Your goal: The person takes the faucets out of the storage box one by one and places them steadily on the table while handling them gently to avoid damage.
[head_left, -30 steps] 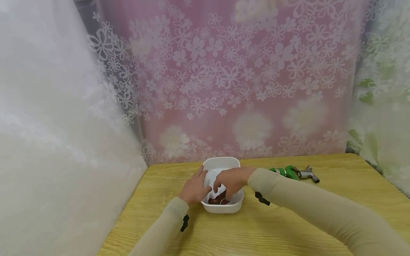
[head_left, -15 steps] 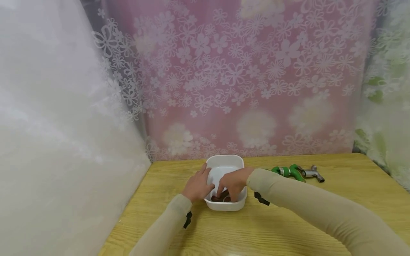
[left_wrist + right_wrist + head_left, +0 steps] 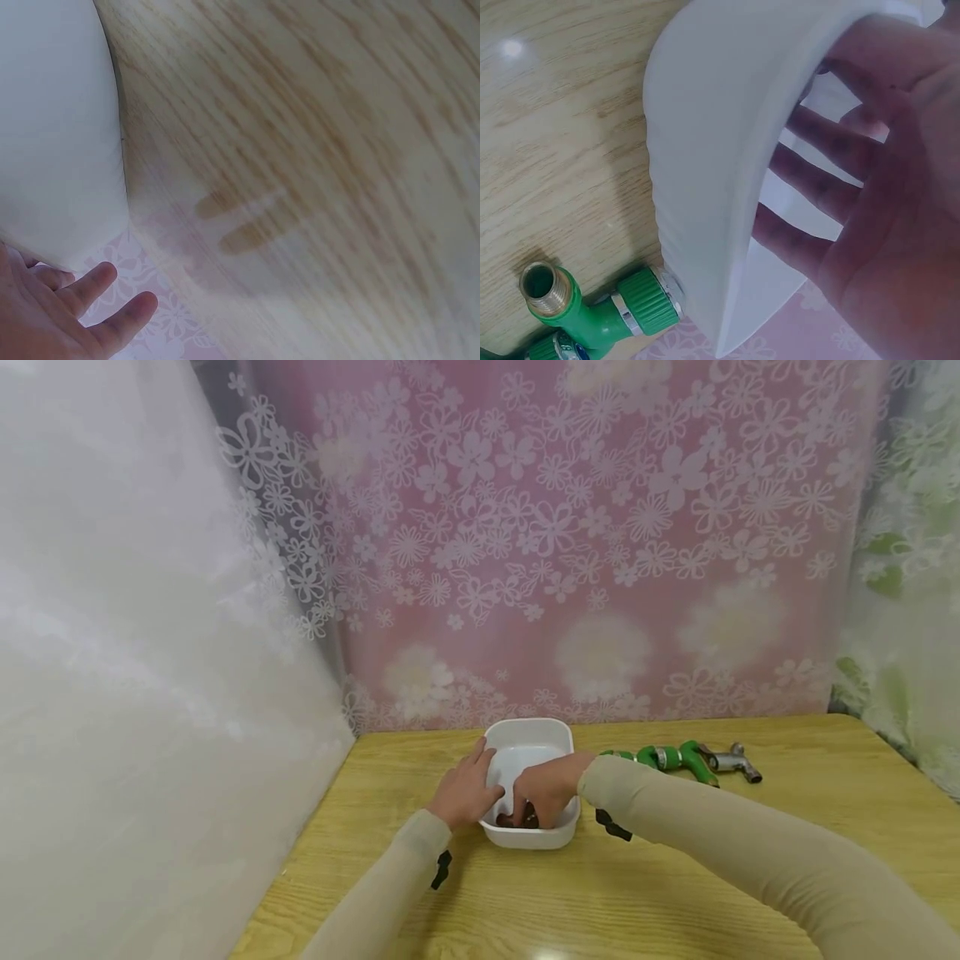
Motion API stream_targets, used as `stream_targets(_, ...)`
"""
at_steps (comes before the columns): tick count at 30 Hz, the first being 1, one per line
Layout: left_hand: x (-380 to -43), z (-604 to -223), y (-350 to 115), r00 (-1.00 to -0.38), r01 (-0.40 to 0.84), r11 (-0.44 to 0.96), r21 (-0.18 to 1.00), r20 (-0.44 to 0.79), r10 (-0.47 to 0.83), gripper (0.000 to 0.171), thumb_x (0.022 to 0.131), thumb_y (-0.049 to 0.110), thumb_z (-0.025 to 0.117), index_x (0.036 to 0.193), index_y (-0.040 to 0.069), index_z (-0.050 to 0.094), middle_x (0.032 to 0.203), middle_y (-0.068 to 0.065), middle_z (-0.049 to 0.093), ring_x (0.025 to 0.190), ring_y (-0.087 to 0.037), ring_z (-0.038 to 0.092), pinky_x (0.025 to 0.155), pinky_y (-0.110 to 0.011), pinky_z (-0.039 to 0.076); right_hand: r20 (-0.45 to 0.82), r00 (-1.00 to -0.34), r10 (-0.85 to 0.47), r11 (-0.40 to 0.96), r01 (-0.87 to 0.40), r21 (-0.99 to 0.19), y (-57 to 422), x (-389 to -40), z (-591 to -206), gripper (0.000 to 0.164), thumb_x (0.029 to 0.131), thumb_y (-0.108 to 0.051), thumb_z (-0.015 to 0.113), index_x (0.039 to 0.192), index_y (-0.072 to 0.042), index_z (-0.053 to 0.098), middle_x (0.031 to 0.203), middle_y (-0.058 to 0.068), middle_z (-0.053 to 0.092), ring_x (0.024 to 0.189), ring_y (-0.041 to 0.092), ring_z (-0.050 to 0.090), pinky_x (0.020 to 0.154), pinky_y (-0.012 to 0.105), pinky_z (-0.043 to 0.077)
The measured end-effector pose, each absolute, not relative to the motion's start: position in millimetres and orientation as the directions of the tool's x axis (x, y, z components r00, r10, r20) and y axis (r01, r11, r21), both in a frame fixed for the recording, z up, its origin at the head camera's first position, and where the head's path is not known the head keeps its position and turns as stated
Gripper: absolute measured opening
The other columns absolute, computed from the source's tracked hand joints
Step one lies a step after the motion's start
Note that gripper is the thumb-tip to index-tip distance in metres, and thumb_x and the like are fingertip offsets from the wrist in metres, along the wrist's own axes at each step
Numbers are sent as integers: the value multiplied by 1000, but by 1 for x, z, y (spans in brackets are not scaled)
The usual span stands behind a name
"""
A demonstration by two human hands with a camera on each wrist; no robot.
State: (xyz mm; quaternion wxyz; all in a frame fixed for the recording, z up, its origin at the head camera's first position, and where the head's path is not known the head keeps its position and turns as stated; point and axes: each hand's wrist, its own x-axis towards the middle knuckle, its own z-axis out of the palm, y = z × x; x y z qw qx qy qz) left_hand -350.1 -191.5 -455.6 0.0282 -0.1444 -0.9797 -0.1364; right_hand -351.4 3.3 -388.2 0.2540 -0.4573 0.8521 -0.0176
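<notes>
A white plastic tub stands on the table. Against its left rim rests my left hand, fingers fairly straight along the edge and thumb reaching over the inside. Down in the tub's near end, my right hand pinches a reddish-brown tap with a shiny ring. Much of that tap is covered by the fingers. In the right wrist view the right hand reaches over the tub's rim, its fingertips partly hidden by the wall. The left wrist view shows the left hand's spread fingers beside the tub.
Right of the tub lie green taps with silver collars, and beyond them a chrome tap. The wooden table ends at a pink flowered curtain. A white sheet hangs on the left.
My right fingers have gone deeper into the tub and closed on the brown tap, whose position is now mostly covered. The left hand stays at the rim. The view has shifted slightly.
</notes>
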Motion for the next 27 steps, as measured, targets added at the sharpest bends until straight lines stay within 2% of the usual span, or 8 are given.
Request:
stream_targets(6, -352, -454, -188, -955, 298, 915, 271, 95, 282, 69, 97, 40, 56, 157, 12, 36, 170, -8, 16, 145, -34, 41, 106, -57, 45, -437, -468, -768, 602, -760, -246, 5, -353, -389, 37, 84, -16, 81, 112, -39, 76, 113, -24, 68, 98, -3, 58, 90, 24, 49)
stream_targets(11, -351, -456, -190, -957, 290, 919, 266, 90, 275, 68, 96, 37, 57, 156, 12, 38, 169, -9, 18, 146, -33, 40, 106, -56, 45, -433, -448, -782, 583, -770, -257, 4, -355, -394, 39, 85, -15, 80, 114, -39, 74, 117, -22, 66, 99, -1, 58, 90, 23, 48)
stream_targets(16, -352, -458, -191, -955, 297, 916, 269, 89, 284, 68, 97, 39, 56, 156, 13, 37, 169, -8, 17, 146, -33, 39, 105, -57, 45, -412, -458, -788, 580, -776, -246, 4, -355, -398, 39, 86, -12, 78, 114, -39, 73, 120, -19, 64, 95, 0, 55, 89, 23, 46)
stream_targets(27, -354, -460, -193, -955, 295, 916, 273, 91, 281, 68, 96, 38, 57, 157, 13, 36, 169, -9, 18, 144, -35, 41, 103, -56, 46, -363, -423, -830, 532, -795, -291, 10, -362, -403, 26, 89, -16, 75, 110, -31, 74, 109, -19, 67, 92, 0, 58, 86, 21, 48)
